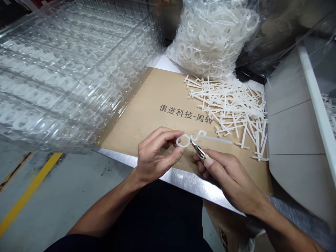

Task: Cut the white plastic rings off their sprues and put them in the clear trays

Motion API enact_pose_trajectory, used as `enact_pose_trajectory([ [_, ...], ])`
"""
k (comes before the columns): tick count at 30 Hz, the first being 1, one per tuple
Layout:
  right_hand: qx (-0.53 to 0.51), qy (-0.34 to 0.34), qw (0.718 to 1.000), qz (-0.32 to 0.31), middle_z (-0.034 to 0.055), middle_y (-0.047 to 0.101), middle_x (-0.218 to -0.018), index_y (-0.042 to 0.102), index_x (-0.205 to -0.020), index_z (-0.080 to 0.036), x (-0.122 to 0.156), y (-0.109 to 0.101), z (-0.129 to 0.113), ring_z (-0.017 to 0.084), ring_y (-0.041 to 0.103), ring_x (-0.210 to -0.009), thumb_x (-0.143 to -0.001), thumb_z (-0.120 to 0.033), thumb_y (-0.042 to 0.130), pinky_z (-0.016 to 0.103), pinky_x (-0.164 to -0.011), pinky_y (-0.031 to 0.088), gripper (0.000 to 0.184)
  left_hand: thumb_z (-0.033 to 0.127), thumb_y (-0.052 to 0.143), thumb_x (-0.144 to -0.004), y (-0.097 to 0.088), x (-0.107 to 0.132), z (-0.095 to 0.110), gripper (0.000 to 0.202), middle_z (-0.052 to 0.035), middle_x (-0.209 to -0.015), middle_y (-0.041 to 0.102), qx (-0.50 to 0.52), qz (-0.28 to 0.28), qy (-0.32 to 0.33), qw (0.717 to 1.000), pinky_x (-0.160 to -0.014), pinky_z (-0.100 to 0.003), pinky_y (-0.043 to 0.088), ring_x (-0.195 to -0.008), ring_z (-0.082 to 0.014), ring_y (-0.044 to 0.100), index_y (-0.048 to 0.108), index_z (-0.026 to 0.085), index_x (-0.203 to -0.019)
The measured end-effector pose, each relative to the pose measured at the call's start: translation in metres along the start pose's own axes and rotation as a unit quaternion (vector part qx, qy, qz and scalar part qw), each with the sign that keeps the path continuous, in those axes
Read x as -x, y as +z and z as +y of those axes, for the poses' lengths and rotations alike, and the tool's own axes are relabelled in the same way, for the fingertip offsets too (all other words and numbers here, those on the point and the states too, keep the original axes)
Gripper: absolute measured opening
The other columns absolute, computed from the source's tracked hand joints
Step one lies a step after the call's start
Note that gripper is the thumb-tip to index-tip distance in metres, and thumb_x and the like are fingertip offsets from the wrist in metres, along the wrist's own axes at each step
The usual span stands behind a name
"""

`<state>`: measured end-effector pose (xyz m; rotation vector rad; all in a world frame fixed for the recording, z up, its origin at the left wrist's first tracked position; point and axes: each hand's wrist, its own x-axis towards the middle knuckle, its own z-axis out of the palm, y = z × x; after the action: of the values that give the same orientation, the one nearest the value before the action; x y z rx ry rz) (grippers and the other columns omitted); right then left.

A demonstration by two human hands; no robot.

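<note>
My left hand [159, 152] pinches a white plastic ring [183, 140] between thumb and fingertips, above the cardboard sheet [147, 105]. Wrapped in my right hand [227, 171] is a small pair of metal nippers [197, 148]. Their jaw tips are at the ring's right edge, beside a curled strip. A thin white plastic sprue [216, 139] with a hooked end extends to the right just beyond the jaws. Whether the ring and sprue are still joined cannot be made out.
Many loose white sprues [228, 101] lie heaped at the right of the cardboard. Behind stands a clear bag of white rings [207, 42]. Stacked clear trays [78, 70] with white parts fill the left. A grey bin [291, 122] borders the right side. The metal table edge [191, 182] runs nearest me.
</note>
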<state>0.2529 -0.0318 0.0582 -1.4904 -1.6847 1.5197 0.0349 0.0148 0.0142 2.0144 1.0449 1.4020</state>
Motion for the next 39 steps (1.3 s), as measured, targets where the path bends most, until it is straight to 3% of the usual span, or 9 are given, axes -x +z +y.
enact_pose_trajectory([
  [39,0.021,-0.010,1.000,0.011,0.0024,0.062,-0.081,0.064,-0.096,-0.021,-0.0014,0.0024,0.0029,0.017,0.054,-0.071,-0.113,-0.046,0.034,0.033,-0.065,0.044,0.042,0.011,0.077,-0.087,-0.0003,0.0000,0.0002,0.030,-0.0038,-0.094,0.072,-0.004,-0.010,0.017,1.000,-0.074,-0.024,0.059,-0.083,-0.0121,0.069,0.072,0.016,-0.116],
])
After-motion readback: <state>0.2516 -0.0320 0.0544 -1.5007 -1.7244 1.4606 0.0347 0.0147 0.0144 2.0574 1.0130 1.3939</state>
